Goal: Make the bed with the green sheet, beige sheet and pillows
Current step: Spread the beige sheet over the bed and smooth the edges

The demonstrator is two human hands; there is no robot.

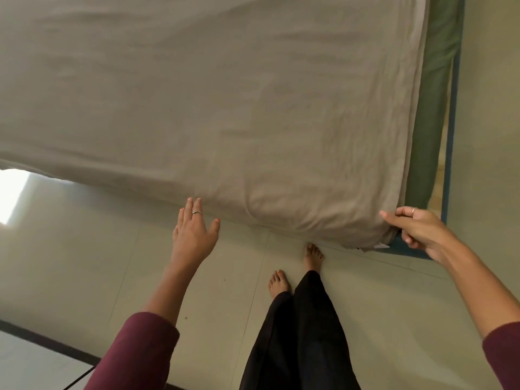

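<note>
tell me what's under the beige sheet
A green sheet shows beneath the beige sheet along the bed's right edge. How far it runs underneath is covered and cannot be seen.

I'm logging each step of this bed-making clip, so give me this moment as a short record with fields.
bed top: beige sheet spread over it, lightly wrinkled
bed side: green sheet showing along the right edge
left hand: fingers straight, at the sheet's near edge
right hand: at the near right corner, fingers curled; grip unclear
pillows: none in view
person: barefoot on floor
</note>
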